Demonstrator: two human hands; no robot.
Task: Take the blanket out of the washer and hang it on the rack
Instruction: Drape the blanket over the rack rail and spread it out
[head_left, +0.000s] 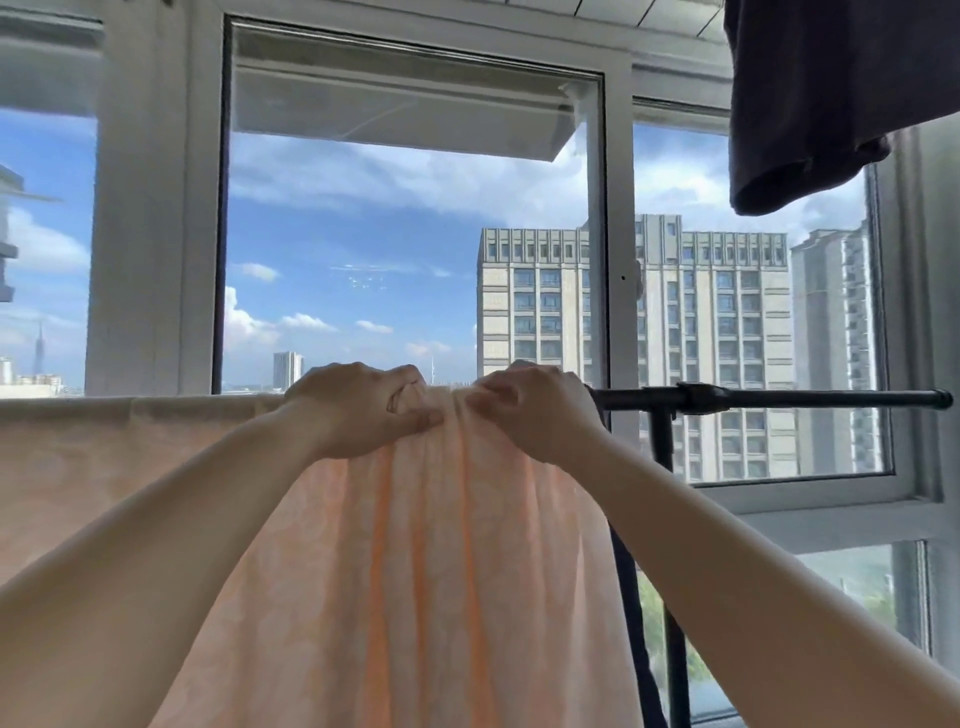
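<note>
A pale peach blanket (426, 545) hangs over the black rack bar (779, 399), spread flat to the left and bunched into folds in the middle. My left hand (358, 410) grips the bunched top edge of the blanket at the bar. Close beside it on the right, my right hand (535, 410) grips the same gathered fabric. The bar's right stretch is bare, and its black upright post (670, 519) drops down behind the blanket's right edge. The washer is out of view.
A large window with white frames (618, 234) stands straight behind the rack, with sky and apartment blocks outside. A dark garment (821, 98) hangs at the top right, above the bare end of the bar.
</note>
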